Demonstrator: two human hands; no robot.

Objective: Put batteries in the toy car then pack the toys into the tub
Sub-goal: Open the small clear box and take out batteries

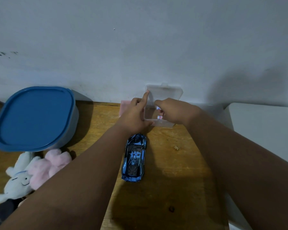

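Observation:
A shiny blue toy car [134, 157] lies on the wooden table [173, 163] between my forearms. Behind it, against the wall, stands a small clear plastic case [163, 97] with its lid raised. My left hand [136, 113] steadies the case: the thumb lies along its front rim and the forefinger props the lid's left edge. My right hand [175, 111] reaches into the case, its fingers curled around white-labelled batteries [159, 117]. A grey tub with a blue lid [35, 118] sits at the left. A white plush toy [18, 178] and a pink plush toy [50, 165] lie in front of it.
A pink flat object [125, 106] lies behind my left hand. A grey wall [140, 47] rises right behind the table. A white surface [264, 130] adjoins the table on the right. A dark object [5, 211] shows at the bottom left. A small crumb [176, 148] lies right of the car.

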